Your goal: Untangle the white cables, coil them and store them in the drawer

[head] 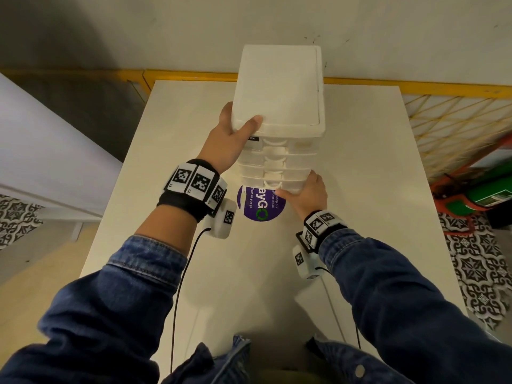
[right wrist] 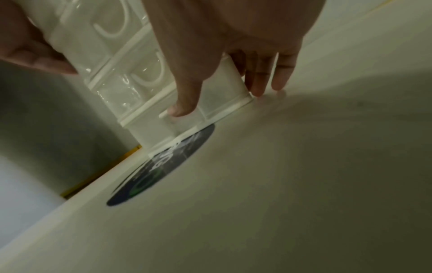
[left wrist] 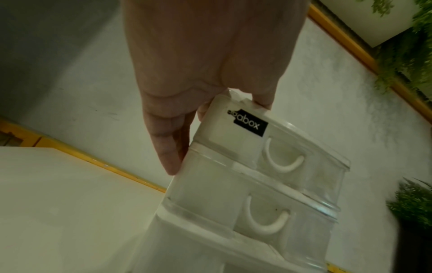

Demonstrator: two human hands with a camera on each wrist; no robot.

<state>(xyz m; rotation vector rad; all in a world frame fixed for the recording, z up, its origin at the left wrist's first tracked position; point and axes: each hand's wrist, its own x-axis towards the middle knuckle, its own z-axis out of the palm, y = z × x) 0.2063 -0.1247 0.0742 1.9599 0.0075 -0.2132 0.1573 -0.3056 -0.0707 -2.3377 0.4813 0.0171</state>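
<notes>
A white plastic drawer unit (head: 277, 87) with several translucent drawers stands on the white table (head: 360, 189). My left hand (head: 232, 134) grips its top left corner, thumb on the lid and fingers (left wrist: 168, 157) down the left side of the drawer unit (left wrist: 233, 184). My right hand (head: 307, 192) holds the bottom right corner, with its thumb (right wrist: 182, 109) on the lowest drawer's front (right wrist: 151, 129) and its fingers along the right wall. No white cable shows in any view.
A round purple sticker (head: 260, 209) lies on the table just in front of the unit, partly under it. A yellow rail (head: 415, 84) runs behind the table against the wall. A green and red object (head: 484, 200) sits on the floor to the right.
</notes>
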